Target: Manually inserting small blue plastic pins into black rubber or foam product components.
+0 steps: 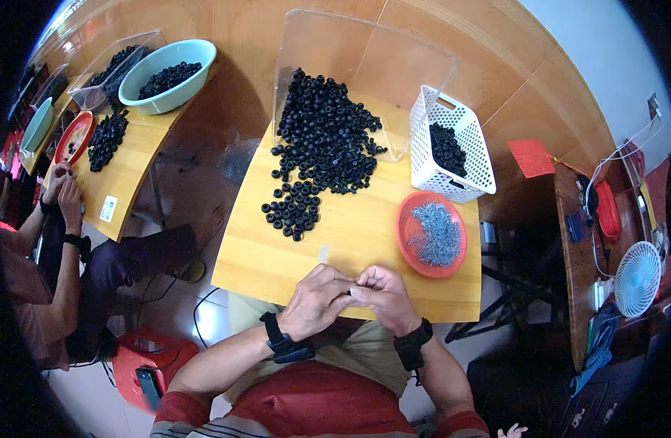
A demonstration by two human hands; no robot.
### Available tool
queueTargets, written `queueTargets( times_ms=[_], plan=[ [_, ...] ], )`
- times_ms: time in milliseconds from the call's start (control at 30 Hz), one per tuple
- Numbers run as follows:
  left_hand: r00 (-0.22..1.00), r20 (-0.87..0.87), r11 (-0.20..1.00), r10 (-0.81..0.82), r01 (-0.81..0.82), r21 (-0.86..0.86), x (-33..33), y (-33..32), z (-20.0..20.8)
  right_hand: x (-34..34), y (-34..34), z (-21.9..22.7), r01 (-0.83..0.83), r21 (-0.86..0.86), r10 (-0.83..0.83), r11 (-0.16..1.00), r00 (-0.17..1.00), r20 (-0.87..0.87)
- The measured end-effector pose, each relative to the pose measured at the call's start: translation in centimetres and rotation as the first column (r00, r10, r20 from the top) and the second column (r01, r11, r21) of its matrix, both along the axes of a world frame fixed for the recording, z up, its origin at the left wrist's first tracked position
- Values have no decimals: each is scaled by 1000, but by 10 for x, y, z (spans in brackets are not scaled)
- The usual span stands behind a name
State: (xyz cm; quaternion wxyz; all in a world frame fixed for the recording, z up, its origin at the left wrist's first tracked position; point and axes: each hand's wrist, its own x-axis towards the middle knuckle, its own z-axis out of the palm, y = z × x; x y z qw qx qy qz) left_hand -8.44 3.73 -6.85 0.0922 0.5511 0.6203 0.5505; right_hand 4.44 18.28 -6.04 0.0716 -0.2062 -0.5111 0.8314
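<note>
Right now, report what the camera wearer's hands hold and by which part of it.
A small dark piece seems pinched where the left hand and right hand meet at the fingertips; fingers hide most of it, so the part gripped cannot be told.

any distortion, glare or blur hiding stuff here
Head view: fisheye bending bows the edges of the wooden table, black rims the picture; head view: glare whitens part of the tiled floor; head view: detail between left hand and right hand is too small to make out.

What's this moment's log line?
left hand: at small dark piece, grip unclear | right hand: same | ahead: black pieces | rightward: red plate, white basket
</note>
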Motion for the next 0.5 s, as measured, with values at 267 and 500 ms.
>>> queueTargets(
  times_ms=[267,500],
  plan=[
    [996,64,998,56,-53,-44,3,-4,3,2,-8,5,-2,178,3,984,1000,-7],
    [994,99,995,47,-37,-96,9,-7,4,8,-7,-1,-38,446,50,894,999,-17]
  ],
)
